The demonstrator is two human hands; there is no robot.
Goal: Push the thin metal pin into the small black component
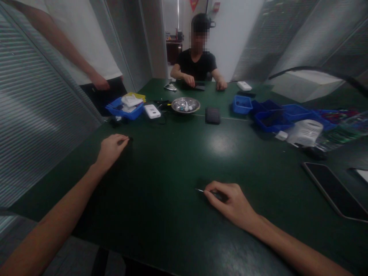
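Observation:
My left hand [112,148] is over the left part of the green table [161,168], its thumb and fingers pinched on a small dark piece [130,138]. What that piece is, I cannot make out. Nearer to me on the right, my right hand [234,199] rests by the tabletop with its fingers closed around a slim tool [199,190]. A thin, bright metal tip points left out of the grip, and a dark part shows inside the curled fingers. The rest of the tool is hidden by the hand.
A steel bowl [186,105] with small pieces stands mid-table, beside a dark square pad [212,115]. A blue basket [126,109] and a white device [152,111] lie left; blue trays [271,120] and a phone [335,189] lie right. One person [198,63] sits opposite; another stands left.

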